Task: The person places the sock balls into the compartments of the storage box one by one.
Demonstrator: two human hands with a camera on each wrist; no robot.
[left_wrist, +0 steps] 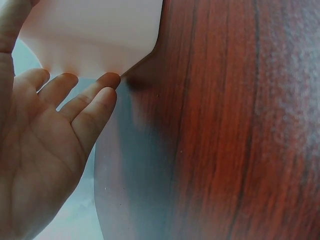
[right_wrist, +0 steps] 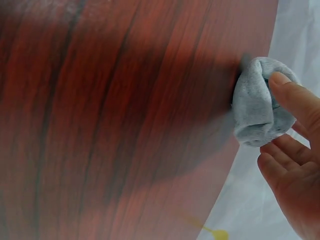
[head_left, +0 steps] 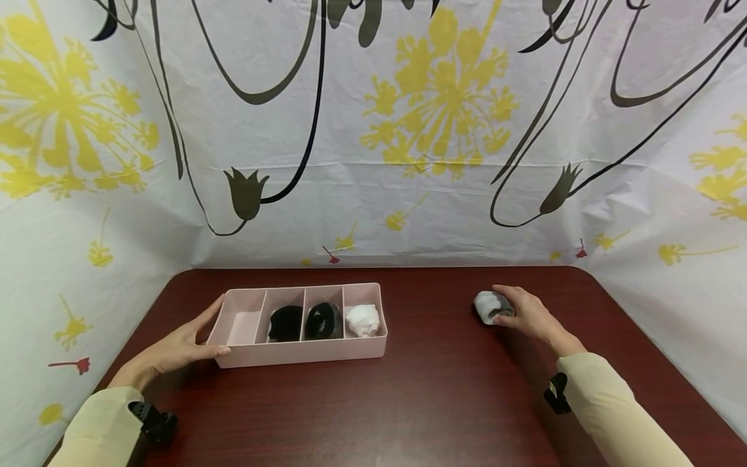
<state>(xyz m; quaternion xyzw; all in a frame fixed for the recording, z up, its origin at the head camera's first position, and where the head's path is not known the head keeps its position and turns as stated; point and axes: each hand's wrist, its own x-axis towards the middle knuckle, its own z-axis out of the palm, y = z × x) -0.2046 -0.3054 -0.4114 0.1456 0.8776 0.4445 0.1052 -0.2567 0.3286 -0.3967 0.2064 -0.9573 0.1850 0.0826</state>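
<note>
At the left of the table, my left hand (head_left: 177,347) holds the end of a pink divided box (head_left: 303,353), thumb at the front corner and fingertips against the end wall. Pink floor shows in its leftmost compartment. Two black rolled bundles (head_left: 286,323), apparently socks, fill the middle compartments, and a white rolled sock (head_left: 363,320) sits in the rightmost one. On the right, my right hand (head_left: 531,316) grips a grey rolled sock (right_wrist: 252,105), its thumb on the near side and its other fingers partly hidden. The sock is close to the tabletop; contact cannot be made out.
The dark red wooden table (head_left: 420,395) has rounded far corners. A white cloth (head_left: 327,143) with yellow and grey flower prints hangs behind it and along both sides. Bare tabletop lies between the box and the grey sock.
</note>
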